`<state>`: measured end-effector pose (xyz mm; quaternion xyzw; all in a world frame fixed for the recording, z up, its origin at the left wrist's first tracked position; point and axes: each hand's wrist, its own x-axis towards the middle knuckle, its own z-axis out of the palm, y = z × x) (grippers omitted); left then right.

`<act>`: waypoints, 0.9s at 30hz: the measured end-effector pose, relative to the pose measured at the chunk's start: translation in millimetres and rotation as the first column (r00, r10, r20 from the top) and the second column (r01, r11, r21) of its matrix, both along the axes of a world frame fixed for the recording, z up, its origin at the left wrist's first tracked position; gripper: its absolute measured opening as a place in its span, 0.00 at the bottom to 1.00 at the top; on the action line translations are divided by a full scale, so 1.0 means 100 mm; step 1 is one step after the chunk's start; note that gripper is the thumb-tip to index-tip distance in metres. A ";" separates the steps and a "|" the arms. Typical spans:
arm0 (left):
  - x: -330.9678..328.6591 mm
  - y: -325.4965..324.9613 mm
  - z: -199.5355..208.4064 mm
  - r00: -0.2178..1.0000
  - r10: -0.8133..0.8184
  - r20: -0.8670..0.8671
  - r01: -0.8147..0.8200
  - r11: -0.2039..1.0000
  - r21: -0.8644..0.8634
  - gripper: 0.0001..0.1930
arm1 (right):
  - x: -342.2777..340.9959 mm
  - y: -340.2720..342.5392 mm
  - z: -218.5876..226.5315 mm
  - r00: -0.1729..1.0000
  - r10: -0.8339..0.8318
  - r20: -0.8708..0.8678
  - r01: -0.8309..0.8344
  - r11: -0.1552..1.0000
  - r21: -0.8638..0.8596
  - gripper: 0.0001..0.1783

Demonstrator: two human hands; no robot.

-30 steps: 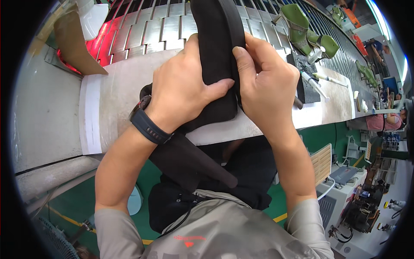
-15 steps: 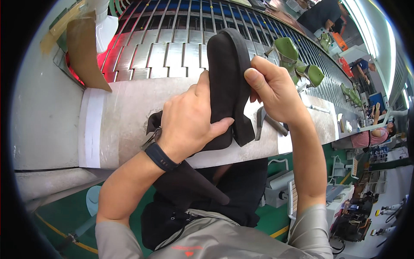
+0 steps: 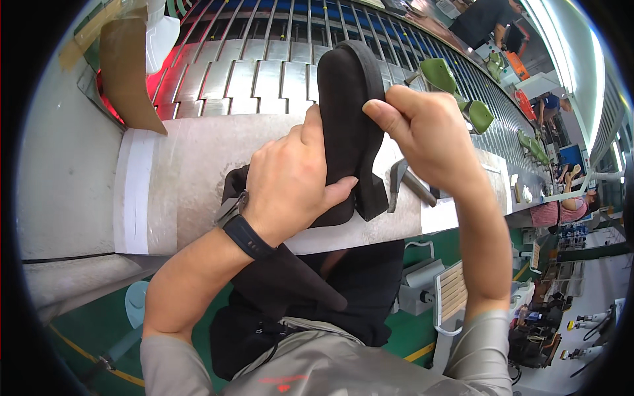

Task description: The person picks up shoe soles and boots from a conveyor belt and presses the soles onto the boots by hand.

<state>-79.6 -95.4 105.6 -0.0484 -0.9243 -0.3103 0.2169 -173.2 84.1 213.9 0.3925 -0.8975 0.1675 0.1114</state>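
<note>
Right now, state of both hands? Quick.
Left hand: closed around the black boot, holding it.
Right hand: fingers curled, thumb at the edge of the boot's sole; can't tell if it's gripping.

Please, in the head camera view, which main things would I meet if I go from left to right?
Brown cardboard piece, left hand, black boot, right hand, a co-worker's pink striped top.

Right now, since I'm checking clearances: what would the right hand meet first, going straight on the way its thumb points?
The right hand would likely meet the thick sole of the black boot; thumb tip and sole edge overlap in view, so they may already touch, but depth is unclear.
</note>
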 end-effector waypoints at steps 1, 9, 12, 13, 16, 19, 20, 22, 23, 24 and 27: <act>0.02 0.01 0.02 1.000 -0.012 -0.007 0.012 1.000 -0.013 0.54 | -0.08 -0.02 0.06 0.984 0.007 0.177 -0.004 1.000 -0.019 0.29; 0.09 0.06 0.04 0.994 -0.038 -0.107 0.036 0.999 -0.018 0.55 | -0.35 -0.09 0.00 0.939 0.263 0.223 -0.184 0.930 -0.319 0.40; 0.08 0.04 0.02 0.992 -0.041 -0.118 0.040 0.999 -0.006 0.55 | -0.33 -0.10 -0.02 0.925 0.306 0.226 -0.211 0.908 -0.362 0.39; 0.08 0.04 0.02 0.992 -0.043 -0.119 0.042 0.999 -0.005 0.55 | -0.33 -0.11 -0.03 0.926 0.307 0.219 -0.216 0.908 -0.359 0.38; 0.10 0.04 0.02 0.993 -0.038 -0.109 0.038 0.999 -0.008 0.55 | -0.33 -0.10 -0.03 0.932 0.300 0.202 -0.220 0.914 -0.341 0.38; 0.11 0.03 0.04 0.990 -0.042 -0.136 0.036 0.998 -0.046 0.55 | -0.28 -0.13 -0.02 0.954 0.237 0.186 -0.172 0.936 -0.309 0.36; 0.12 0.03 0.04 0.990 -0.036 -0.134 0.032 0.999 -0.037 0.54 | -0.25 -0.15 -0.02 0.967 0.175 0.184 -0.117 0.950 -0.288 0.35; 0.14 0.03 0.03 0.991 -0.029 -0.132 0.025 0.999 -0.028 0.54 | -0.16 -0.23 0.12 0.996 0.087 0.032 -0.083 0.990 -0.111 0.34; 0.14 0.02 0.04 0.990 -0.023 -0.139 0.018 0.999 -0.035 0.54 | -0.12 -0.27 0.19 0.990 0.015 -0.141 -0.007 0.998 0.058 0.33; 0.14 0.01 0.05 0.989 -0.018 -0.146 0.012 0.999 -0.043 0.54 | -0.10 -0.29 0.22 0.989 0.011 -0.146 -0.003 0.999 0.053 0.33; 0.11 0.03 0.03 0.995 -0.018 -0.097 0.014 0.999 -0.036 0.55 | -0.08 -0.35 0.30 0.971 -0.048 -0.236 0.086 0.985 0.152 0.31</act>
